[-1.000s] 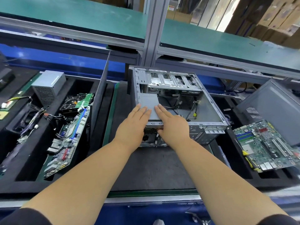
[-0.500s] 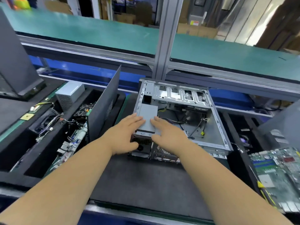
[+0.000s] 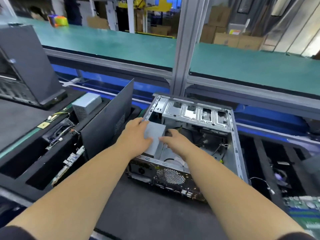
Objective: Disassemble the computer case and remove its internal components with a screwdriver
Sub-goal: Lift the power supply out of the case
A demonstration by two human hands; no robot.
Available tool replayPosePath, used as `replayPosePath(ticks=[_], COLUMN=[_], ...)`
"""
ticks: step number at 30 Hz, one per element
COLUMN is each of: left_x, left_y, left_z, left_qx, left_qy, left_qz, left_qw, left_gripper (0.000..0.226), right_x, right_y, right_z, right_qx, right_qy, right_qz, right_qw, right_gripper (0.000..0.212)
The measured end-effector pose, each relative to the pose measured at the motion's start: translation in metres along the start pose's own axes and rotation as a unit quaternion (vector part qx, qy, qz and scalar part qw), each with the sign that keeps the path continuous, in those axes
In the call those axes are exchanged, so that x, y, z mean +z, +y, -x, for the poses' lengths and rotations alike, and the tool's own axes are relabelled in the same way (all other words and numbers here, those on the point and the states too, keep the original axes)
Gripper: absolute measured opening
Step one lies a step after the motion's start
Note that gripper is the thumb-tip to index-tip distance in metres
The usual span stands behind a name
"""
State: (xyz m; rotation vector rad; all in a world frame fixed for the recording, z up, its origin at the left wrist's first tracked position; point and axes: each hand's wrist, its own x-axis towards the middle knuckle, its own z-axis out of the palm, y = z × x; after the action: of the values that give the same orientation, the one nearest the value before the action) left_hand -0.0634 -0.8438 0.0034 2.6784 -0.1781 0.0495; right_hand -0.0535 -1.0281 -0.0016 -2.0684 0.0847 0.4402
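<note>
The open computer case (image 3: 235, 144) lies on its side on a black mat, with its drive cage at the far end and loose cables inside. A grey power supply (image 3: 155, 130) sits in the case's near-left corner, with its near end raised above the rear wall. My left hand (image 3: 135, 135) holds its left side, fingers over the far-left edge and thumb on top. My right hand (image 3: 178, 141) holds its right side, thumb on top and fingers down inside the case. No screwdriver is in view.
A black side panel (image 3: 107, 122) stands upright just left of the case. The left tray holds another power supply (image 3: 86, 104), cables and a motherboard (image 3: 69, 163). A black tower (image 3: 26, 66) stands far left, a motherboard (image 3: 304, 210) lies lower right, and an aluminium post (image 3: 183, 49) rises behind.
Both hands went from lying flat on top of the power supply to holding its two sides. Its near end now sits higher. My view moved closer and tilted up.
</note>
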Motion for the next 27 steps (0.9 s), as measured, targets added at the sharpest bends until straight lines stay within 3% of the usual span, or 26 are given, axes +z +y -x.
replayPosePath(ticks=[3,6,10,14,19,27], left_x=[0.005,0.007,0.009,0.008,0.005,0.003], left_y=[-0.002,-0.006,-0.005,-0.004,0.0,0.0], left_z=[-0.009,-0.013,-0.015,-0.015,-0.017,-0.017], left_qx=[-0.066,-0.067,-0.081,-0.09,-0.093,-0.083], left_qy=[-0.056,-0.066,-0.066,-0.079,-0.094,-0.086], left_qz=[0.029,0.09,0.074,0.054,0.038,0.048], left_qw=[0.996,0.992,0.992,0.991,0.99,0.992], left_gripper=[0.074,0.074,0.067,0.064,0.067,0.072], right_x=[0.0,0.0,0.0,-0.002,0.0,0.004], right_y=[0.003,0.006,0.007,0.008,0.007,0.006], right_z=[-0.008,-0.011,-0.011,-0.01,-0.011,-0.007], right_qx=[0.013,0.008,-0.003,-0.027,-0.025,-0.035], right_qy=[-0.062,-0.093,-0.094,-0.095,-0.091,-0.084], right_qz=[-0.027,-0.023,-0.024,-0.041,-0.076,-0.102], right_qw=[0.998,0.995,0.995,0.994,0.993,0.991], right_gripper=[0.072,0.075,0.072,0.043,0.026,0.028])
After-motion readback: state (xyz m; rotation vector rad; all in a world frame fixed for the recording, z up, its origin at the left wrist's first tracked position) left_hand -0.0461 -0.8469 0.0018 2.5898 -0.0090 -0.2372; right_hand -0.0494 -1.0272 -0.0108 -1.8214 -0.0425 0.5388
